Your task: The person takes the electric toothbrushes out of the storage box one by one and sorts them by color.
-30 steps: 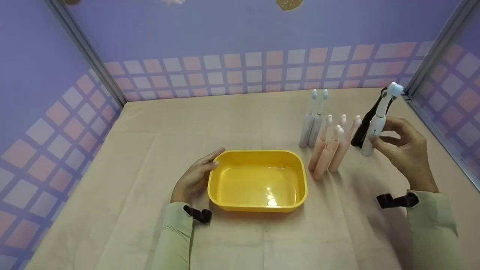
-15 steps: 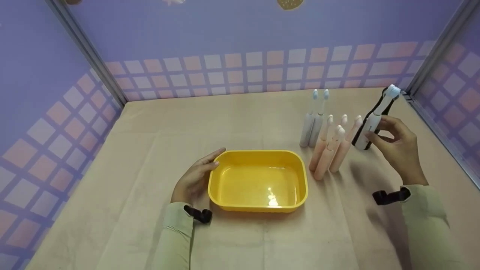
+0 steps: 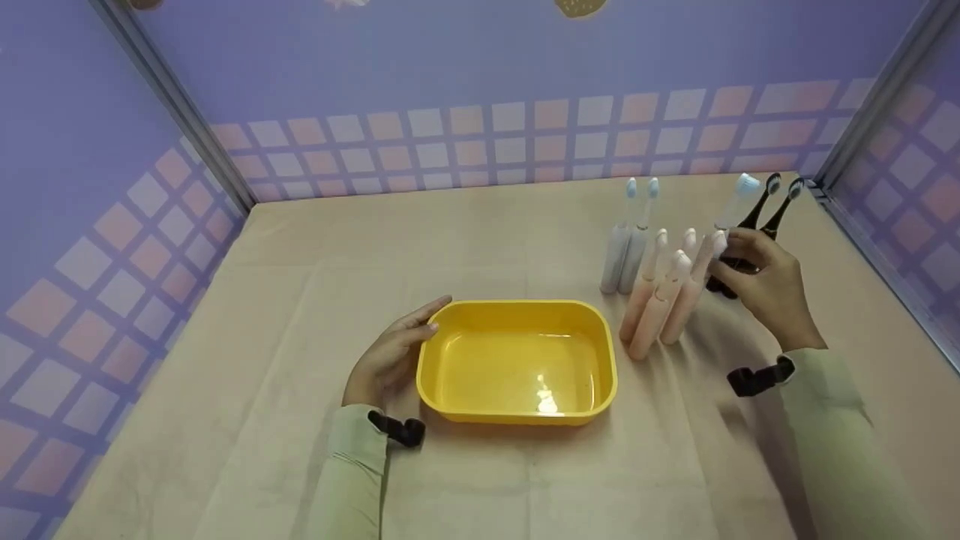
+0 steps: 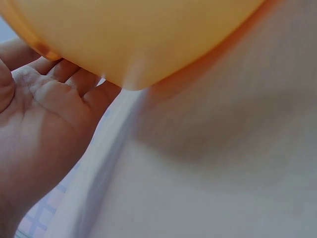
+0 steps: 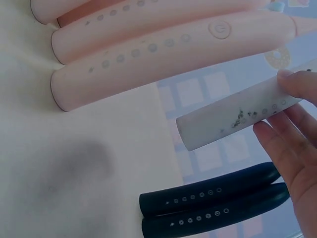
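My right hand (image 3: 769,289) pinches a white electric toothbrush (image 5: 223,119) by its handle, thumb on one side and fingers on the other. In the head view, only the held brush's pale blue bristle head (image 3: 746,185) and neck show clearly. It is off the table, between several pink electric toothbrushes (image 5: 168,57) and two black electric toothbrushes (image 5: 208,193). My left hand (image 3: 390,352) holds the left side of a yellow plastic bin (image 3: 517,416), thumb at the rim and fingers along the outer wall. Two pale grey-white toothbrushes (image 3: 634,259) stand upright behind the pink ones.
A light pinkish cloth (image 3: 285,450) covers the table. Purple panels with a checked band (image 3: 465,142) enclose the back and sides, with metal posts (image 3: 180,112) at the corners. The pink brushes stand close to the bin's right side.
My right hand has moved left with the white toothbrush, away from the front of the black toothbrushes, whose heads now show. My left hand and the bin have stayed in place.
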The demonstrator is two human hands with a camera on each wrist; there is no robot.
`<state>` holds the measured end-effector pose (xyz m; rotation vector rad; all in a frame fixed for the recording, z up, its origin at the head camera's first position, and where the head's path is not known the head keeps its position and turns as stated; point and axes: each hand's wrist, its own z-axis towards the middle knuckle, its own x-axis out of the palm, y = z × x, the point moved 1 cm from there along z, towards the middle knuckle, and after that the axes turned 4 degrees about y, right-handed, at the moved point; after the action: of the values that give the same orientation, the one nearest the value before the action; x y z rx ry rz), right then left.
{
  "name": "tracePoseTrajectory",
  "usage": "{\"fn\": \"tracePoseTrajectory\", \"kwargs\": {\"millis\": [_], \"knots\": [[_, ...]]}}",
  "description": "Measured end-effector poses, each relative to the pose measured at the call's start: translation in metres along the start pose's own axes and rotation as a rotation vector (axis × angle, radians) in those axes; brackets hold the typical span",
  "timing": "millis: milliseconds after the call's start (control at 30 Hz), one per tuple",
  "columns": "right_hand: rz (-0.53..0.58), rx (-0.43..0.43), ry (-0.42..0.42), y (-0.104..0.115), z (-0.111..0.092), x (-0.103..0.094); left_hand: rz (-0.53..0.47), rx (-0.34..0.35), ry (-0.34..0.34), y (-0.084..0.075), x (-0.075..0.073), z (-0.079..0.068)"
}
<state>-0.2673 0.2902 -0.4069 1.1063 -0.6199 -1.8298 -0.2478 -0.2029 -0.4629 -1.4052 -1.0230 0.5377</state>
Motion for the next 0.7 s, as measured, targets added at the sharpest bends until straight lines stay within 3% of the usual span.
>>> {"fn": "tracePoseTrajectory", "kwargs": {"millis": [233,700], "knots": [[-0.049,0.059,0.071,-0.012,0.009,0.014,0.012,0.003,0.009,0.0,-0.001,0.0],[-0.093,0.119,0.163,-0.013,0.019,0.033,-0.036,-0.012,0.011,0.0,0.001,0.001]]}}
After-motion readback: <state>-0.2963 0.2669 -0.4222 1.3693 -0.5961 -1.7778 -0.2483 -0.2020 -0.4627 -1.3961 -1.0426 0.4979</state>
